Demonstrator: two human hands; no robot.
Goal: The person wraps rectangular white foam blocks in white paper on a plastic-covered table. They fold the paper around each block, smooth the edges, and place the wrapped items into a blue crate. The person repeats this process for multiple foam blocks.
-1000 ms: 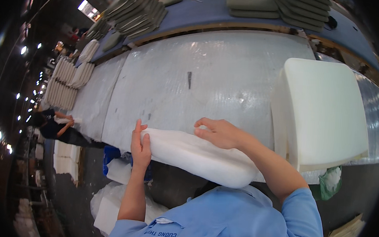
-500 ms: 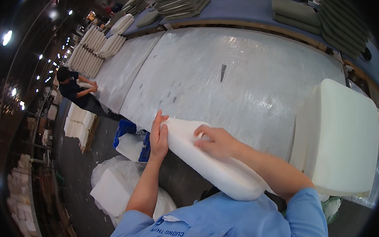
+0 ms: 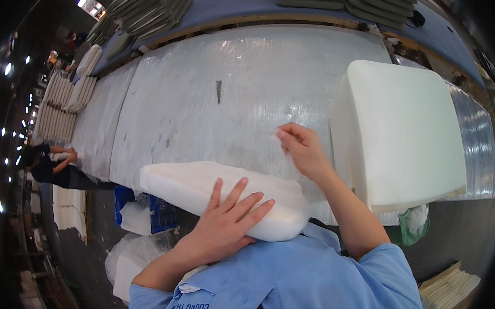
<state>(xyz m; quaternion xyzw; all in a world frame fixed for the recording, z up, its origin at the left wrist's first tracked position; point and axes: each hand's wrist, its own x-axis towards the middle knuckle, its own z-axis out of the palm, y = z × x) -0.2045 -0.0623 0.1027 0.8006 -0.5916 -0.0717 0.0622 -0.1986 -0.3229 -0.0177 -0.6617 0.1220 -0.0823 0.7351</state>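
A white padded cushion (image 3: 200,180) with a soft, fluffy wrap lies along the table's near edge, its near end against my shirt. My left hand (image 3: 226,218) rests on top of it, fingers spread and flat. Over the table, apart from the cushion, my right hand (image 3: 304,149) is closed in a pinch. A small wisp of white fibre (image 3: 278,132) sticks out from its fingertips. The plastic-covered table (image 3: 188,105) stretches out beyond both hands.
On the right stands a stack of white cushions (image 3: 407,136). A dark flat sliver (image 3: 218,91) lies on the table. Grey-green pads (image 3: 154,7) are piled on the blue table behind. A blue crate (image 3: 163,214) sits on the floor; a co-worker (image 3: 51,162) stands at far left.
My left hand has gone from the cushion's far end to flat on its top. The right hand has lifted off the cushion, pinching fibre. The cushion has turned more crosswise, and the view has shifted.
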